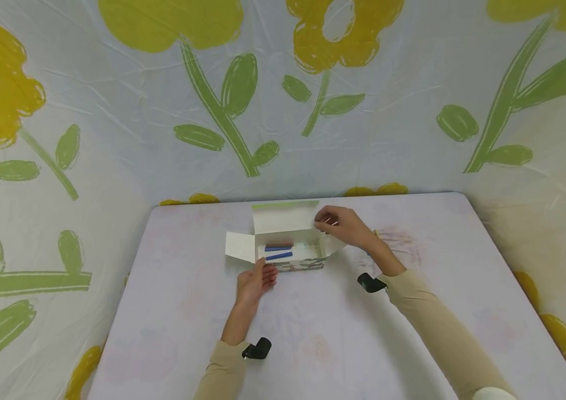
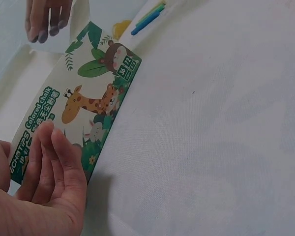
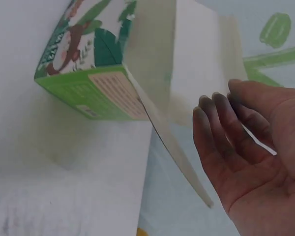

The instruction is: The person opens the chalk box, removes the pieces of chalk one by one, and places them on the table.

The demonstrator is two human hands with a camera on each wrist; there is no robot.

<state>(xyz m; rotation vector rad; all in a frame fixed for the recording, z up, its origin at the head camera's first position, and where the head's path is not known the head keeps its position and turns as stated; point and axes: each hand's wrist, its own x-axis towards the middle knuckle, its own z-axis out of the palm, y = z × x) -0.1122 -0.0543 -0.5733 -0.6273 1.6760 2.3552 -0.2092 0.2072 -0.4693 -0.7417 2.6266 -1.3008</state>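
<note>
An open chalk box (image 1: 295, 265) with printed animals on its front stands towards the back of the table, flaps spread and lid raised. A few chalk sticks (image 1: 279, 256), blue and reddish brown, lie inside it. My left hand (image 1: 253, 282) holds the box at its front left corner, thumb at the rim and fingers along the printed front (image 2: 91, 105). Over the right end of the box, my right hand (image 1: 344, 225) hovers with loosely bent fingers and nothing between them. Its fingertips (image 3: 202, 115) look dusty, close to the right side flap (image 3: 169, 140) and the lid.
Blue and yellow-green chalk sticks (image 2: 148, 18) lie on the table beyond the box's right end. Coloured scribbles (image 1: 400, 244) mark the white table cover (image 1: 312, 339) there. A flower-printed cloth (image 1: 387, 133) hangs behind the table's back edge.
</note>
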